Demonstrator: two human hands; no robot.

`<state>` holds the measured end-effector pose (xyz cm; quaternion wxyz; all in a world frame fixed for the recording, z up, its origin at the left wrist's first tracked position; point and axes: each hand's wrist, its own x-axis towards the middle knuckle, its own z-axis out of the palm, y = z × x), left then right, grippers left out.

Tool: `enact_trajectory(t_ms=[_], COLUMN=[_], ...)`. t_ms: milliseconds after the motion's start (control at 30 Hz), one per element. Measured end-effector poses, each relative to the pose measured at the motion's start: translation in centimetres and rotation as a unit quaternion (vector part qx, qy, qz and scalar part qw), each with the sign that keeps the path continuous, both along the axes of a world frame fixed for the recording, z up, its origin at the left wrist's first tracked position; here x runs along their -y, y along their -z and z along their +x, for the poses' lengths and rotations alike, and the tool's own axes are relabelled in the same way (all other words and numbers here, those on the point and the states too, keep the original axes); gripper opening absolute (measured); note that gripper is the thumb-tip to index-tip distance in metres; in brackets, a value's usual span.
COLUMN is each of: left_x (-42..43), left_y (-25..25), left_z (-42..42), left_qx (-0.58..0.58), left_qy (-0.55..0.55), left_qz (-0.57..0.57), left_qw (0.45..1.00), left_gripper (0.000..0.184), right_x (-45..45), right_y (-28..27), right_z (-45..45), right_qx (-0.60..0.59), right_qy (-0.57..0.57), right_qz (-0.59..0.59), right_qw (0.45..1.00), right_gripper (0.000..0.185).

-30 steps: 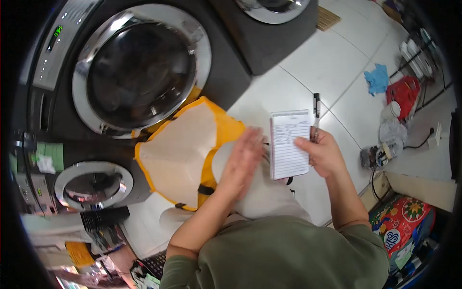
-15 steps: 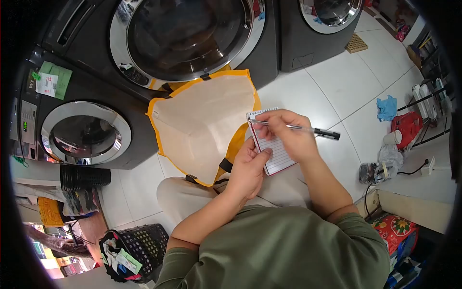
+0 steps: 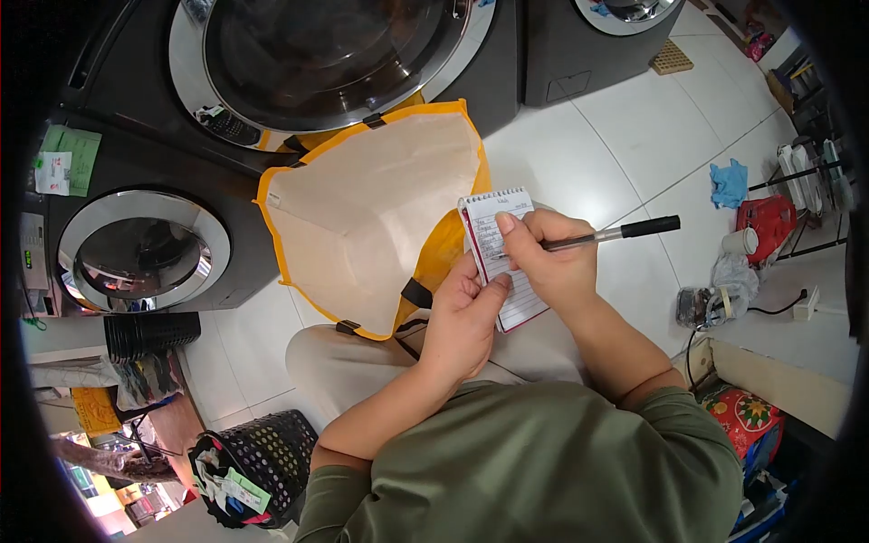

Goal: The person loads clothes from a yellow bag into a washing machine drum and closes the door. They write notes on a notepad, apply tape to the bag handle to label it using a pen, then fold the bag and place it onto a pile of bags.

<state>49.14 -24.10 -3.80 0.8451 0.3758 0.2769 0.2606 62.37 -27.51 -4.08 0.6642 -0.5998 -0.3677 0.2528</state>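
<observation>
A small spiral notepad [image 3: 523, 306] with ruled pages rests above my lap, handwriting covering the upper part of its page. My left hand [image 3: 467, 312] is closed around its lower left edge, thumb on the paper. In my right hand [image 3: 554, 258] is a clear pen [image 3: 625, 231] with a black cap on its back end; its tip points at the page and is partly hidden by my fingers. Just beyond the notepad, a yellow bag [image 3: 362, 217] with a pale lining stands wide open.
Dark front-loading machines [image 3: 140, 253] line the far side and left. A black perforated basket [image 3: 272, 457] of clothes sits at lower left. At right on the tiles are a blue glove-like item [image 3: 728, 184], a red bag [image 3: 766, 226], a paper cup [image 3: 740, 242] and a cable [image 3: 769, 312].
My right hand has moved down the page with the pen, uncovering the handwriting at the top. The pen's back end has swung upward. The view has shifted slightly.
</observation>
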Motion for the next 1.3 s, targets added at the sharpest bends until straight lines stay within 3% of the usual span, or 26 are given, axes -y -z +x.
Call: enact_trajectory(t_ms=[833,1133,1300], left_x=[0.5,0.5,0.5], left_y=[-0.6,-0.7,-0.3], left_z=[0.2,0.1,0.1], left_qx=[-0.012,-0.018,-0.010], left_qy=[-0.002,-0.007,-0.010], left_qz=[0.025,0.018,0.024], left_qw=[1.000,1.000,1.000], left_gripper=[0.038,0.037,0.037], right_x=[0.3,0.0,0.1], right_y=[0.0,0.1,-0.1], right_z=[0.1,-0.5,-0.2], right_qx=[0.033,-0.020,0.055], right_qy=[0.005,0.035,0.021], right_qz=[0.032,0.043,0.036], right_qw=[0.999,0.998,0.998], right_gripper=[0.041,0.042,0.041])
